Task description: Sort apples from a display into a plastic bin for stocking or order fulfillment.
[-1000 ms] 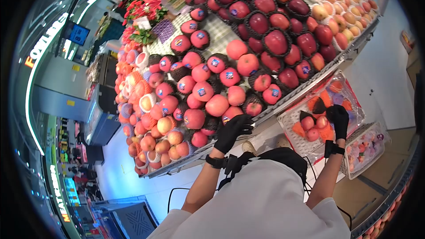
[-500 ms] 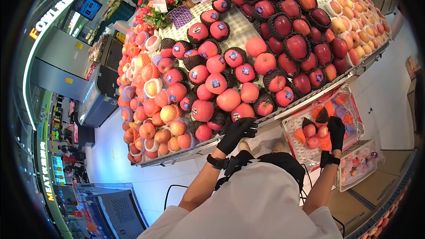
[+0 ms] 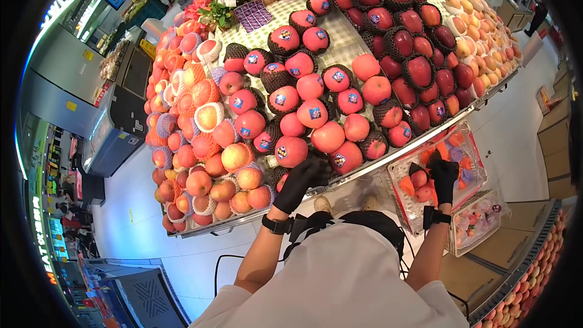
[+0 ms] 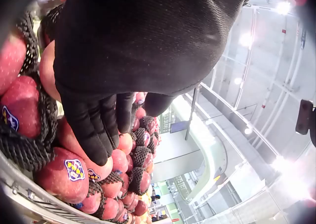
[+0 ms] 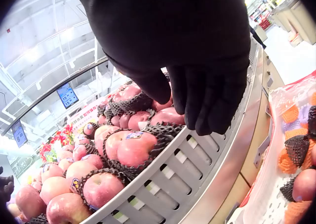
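Note:
My left hand, in a black glove, is at the front edge of the apple display, between a stickered red apple and another apple. The left wrist view shows this hand's fingers fairly straight and overlapping the apples, thumb apart. My right hand, also gloved, hangs over a plastic-lined white crate below the display. Its fingers point down, loosely extended, with nothing seen in them. Inside the crate are red apples and black and orange foam nets.
The slotted grey display rim runs between the apples and the crate. Dark red apples in black nets fill the display's middle, beside paler netted fruit. A second white basket and cardboard boxes stand at right.
The head view has swung, shifting the scene. My left hand has moved left along the display's front edge, in among the front apples. The right hand stays over the crate.

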